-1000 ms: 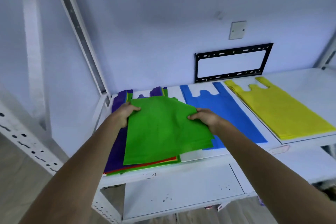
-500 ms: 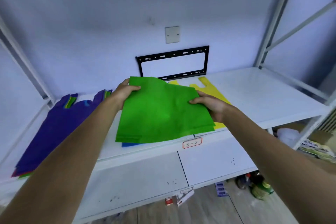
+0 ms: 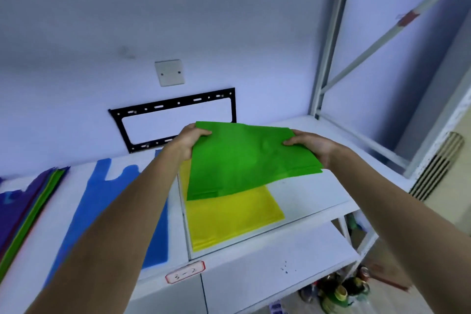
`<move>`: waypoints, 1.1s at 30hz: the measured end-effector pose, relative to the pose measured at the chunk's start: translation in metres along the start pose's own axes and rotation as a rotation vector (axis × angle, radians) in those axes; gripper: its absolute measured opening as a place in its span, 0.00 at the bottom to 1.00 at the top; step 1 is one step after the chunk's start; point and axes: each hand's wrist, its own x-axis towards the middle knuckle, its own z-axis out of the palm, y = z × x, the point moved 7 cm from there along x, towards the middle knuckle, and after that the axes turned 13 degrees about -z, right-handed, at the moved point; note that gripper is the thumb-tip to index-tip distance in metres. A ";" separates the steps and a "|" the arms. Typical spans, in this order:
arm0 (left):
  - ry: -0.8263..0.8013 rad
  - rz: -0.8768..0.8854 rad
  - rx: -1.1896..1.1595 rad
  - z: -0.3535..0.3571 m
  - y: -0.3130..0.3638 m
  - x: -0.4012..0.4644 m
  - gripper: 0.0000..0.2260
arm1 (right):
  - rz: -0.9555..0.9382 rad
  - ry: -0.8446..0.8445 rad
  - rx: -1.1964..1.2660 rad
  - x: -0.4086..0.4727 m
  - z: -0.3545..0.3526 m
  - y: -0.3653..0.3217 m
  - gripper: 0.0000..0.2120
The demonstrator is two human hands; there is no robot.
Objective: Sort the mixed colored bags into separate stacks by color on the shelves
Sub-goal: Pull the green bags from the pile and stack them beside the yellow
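Note:
I hold a green bag (image 3: 244,160) flat in the air above the white shelf (image 3: 313,194). My left hand (image 3: 191,141) grips its far left corner and my right hand (image 3: 312,146) grips its right edge. The green bag hangs over the far part of a yellow bag (image 3: 229,219) that lies flat on the shelf. Left of the yellow one lies a blue bag (image 3: 102,201), partly hidden by my left forearm. The mixed stack (image 3: 23,209), purple on top with green and red edges showing, sits at the far left.
A black metal bracket (image 3: 175,107) and a blank wall plate (image 3: 169,72) are on the wall behind the shelf. A white upright post (image 3: 331,38) bounds the shelf at the right. A lower shelf (image 3: 267,270) lies below, with clutter (image 3: 339,290) on the floor.
Both hands have carried the green bag to the right, from above the mixed stack, past the blue bag, to above the yellow bag. My view has swung right with it.

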 end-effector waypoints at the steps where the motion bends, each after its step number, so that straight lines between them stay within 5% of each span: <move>1: 0.004 -0.018 0.000 0.010 0.007 0.011 0.18 | 0.005 0.012 -0.012 0.011 -0.013 -0.005 0.11; 5: -0.010 -0.012 -0.013 0.058 0.054 0.043 0.09 | -0.043 0.021 -0.066 0.055 -0.057 -0.040 0.16; 12: -0.003 0.268 -0.237 0.115 0.120 0.069 0.24 | -0.319 0.079 -0.061 0.101 -0.128 -0.097 0.22; 24: 0.187 -0.109 0.081 0.202 -0.095 0.135 0.28 | 0.214 0.064 -0.253 0.087 -0.242 0.104 0.20; 33: 0.249 -0.158 0.218 0.207 -0.105 0.143 0.29 | 0.252 0.079 -0.359 0.083 -0.260 0.129 0.21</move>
